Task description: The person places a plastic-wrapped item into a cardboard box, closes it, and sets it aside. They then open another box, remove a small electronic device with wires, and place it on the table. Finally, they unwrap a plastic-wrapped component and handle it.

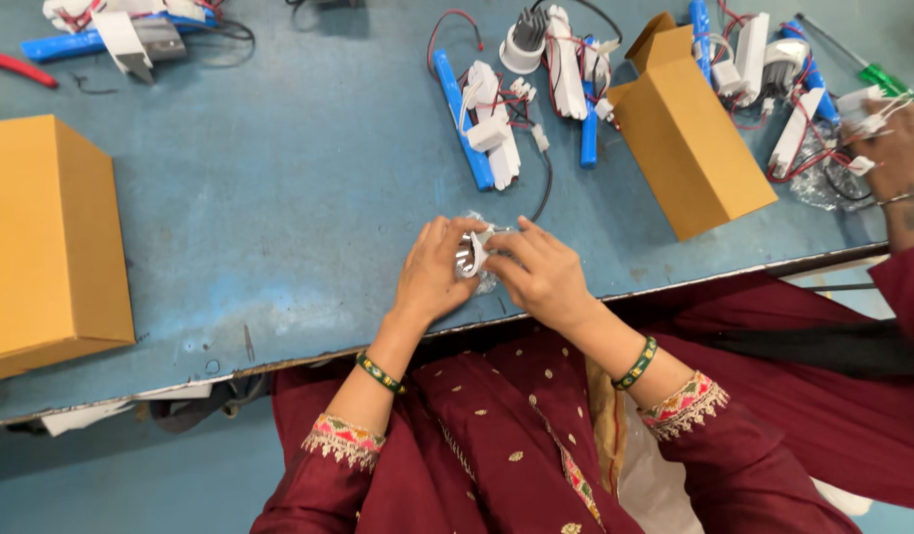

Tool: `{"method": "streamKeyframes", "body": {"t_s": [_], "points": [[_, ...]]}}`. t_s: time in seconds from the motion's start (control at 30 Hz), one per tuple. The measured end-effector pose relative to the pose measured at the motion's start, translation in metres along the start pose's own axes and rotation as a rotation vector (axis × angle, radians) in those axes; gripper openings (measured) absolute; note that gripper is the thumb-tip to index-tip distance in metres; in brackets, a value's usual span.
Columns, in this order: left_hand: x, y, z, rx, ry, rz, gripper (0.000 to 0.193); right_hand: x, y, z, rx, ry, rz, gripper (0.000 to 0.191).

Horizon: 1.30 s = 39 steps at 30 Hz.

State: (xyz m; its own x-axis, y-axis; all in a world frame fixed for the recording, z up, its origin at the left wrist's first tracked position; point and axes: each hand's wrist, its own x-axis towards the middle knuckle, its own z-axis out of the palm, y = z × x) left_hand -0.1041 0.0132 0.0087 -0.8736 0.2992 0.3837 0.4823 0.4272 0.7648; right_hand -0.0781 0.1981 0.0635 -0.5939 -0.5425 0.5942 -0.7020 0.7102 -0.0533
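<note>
Both of my hands meet at the near edge of the blue table. My left hand and my right hand together hold a small round metal lamp fitting that sits in a clear plastic bag. A black wire runs from it up the table. My fingers cover most of the fitting. Each of my wrists wears a green bangle.
A large closed cardboard box stands at the left. An open cardboard box lies at the right. Blue battery sticks, white parts and red wires are spread along the far side. Another person's hand works at the far right.
</note>
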Motion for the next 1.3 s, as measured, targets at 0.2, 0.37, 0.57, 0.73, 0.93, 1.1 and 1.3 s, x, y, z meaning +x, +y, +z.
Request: {"method": "streamKeyframes", "body": {"t_s": [0.2,0.37,0.57,0.73,0.93,1.1,1.3], "points": [[0.0,0.0,0.001,0.013,-0.014,-0.023,0.061,-0.001,0.001,0.004,-0.03,-0.011,-0.03,0.01],[-0.003,-0.004,0.002,0.032,-0.002,0.0,0.061,0.0,0.003,0.004,0.12,-0.019,0.051,0.012],[-0.005,-0.005,0.001,0.024,-0.014,0.047,0.062,-0.001,0.002,0.004,0.166,-0.011,0.077,0.016],[-0.007,-0.002,-0.002,0.058,-0.049,0.001,0.063,-0.006,-0.005,0.007,0.167,0.041,0.099,0.017],[-0.008,-0.002,0.0,0.076,-0.019,0.023,0.061,-0.008,-0.018,0.021,0.169,0.135,0.251,0.017],[-0.009,-0.004,0.001,0.085,-0.006,0.042,0.06,-0.012,-0.03,0.03,0.175,0.297,0.322,0.016],[-0.01,-0.005,0.003,0.055,-0.02,-0.019,0.059,-0.019,-0.034,0.045,0.331,0.303,0.553,0.014]]}}
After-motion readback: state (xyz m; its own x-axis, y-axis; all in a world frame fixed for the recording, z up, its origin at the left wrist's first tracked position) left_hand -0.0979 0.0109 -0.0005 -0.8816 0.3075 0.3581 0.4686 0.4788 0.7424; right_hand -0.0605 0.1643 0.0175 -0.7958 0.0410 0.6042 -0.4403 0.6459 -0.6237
